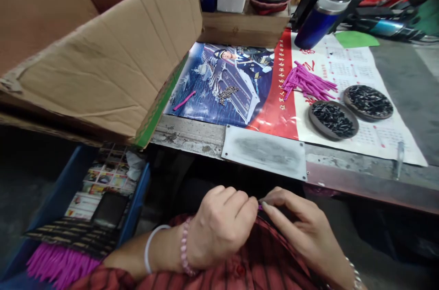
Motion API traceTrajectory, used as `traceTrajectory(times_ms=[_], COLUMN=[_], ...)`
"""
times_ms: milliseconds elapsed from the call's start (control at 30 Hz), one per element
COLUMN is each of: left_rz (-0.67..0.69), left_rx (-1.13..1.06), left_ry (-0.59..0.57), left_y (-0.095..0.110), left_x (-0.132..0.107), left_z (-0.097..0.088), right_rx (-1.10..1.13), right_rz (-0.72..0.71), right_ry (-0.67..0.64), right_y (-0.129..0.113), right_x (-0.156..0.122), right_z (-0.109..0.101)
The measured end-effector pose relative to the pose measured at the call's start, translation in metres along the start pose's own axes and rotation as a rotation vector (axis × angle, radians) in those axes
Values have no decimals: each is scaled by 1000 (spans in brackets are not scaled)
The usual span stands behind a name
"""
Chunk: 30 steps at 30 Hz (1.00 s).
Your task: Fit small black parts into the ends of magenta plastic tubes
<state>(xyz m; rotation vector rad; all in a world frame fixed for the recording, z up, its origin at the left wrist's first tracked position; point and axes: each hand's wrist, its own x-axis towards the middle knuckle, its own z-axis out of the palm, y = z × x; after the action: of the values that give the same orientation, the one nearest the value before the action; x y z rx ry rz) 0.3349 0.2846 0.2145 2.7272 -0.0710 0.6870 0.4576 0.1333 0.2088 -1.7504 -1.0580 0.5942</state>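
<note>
My left hand (224, 226) is closed in a fist, with a bracelet and a white bangle on its wrist. My right hand (305, 226) pinches with thumb and index finger right beside it. Between the two hands shows the small end of a purple stick (260, 207); the rest is hidden in my left fist. Whether the right fingertips also hold a tiny part cannot be made out. Both hands are close to my body, below the table edge. On the table lie a pile of purple sticks (307, 82) and two shallow bowls of small black parts (333, 120).
A big open cardboard box (116, 47) stands at the left. Below it, a blue bin (137, 203) holds more purple sticks (61, 265). A worn metal plate (264, 152) sits at the table edge. A blue tumbler (317, 22) and a clear pen-like tube (399, 159) are at the right.
</note>
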Motion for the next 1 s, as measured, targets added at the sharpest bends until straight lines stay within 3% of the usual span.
traceTrajectory(times_ms=[233,500,1000], left_rz=[63,69,33], left_rx=[16,-22,-73], left_ry=[-4,35,16], left_y=[-4,-7,-8], left_x=[-4,-1,-3], left_z=[5,-2,2], right_rx=[-234,-18,62], right_rz=[-162,55,134], right_ry=[-85,-129,-82], right_y=[-2,4,6], right_x=[-7,-4,4], right_z=[-3,-9,4])
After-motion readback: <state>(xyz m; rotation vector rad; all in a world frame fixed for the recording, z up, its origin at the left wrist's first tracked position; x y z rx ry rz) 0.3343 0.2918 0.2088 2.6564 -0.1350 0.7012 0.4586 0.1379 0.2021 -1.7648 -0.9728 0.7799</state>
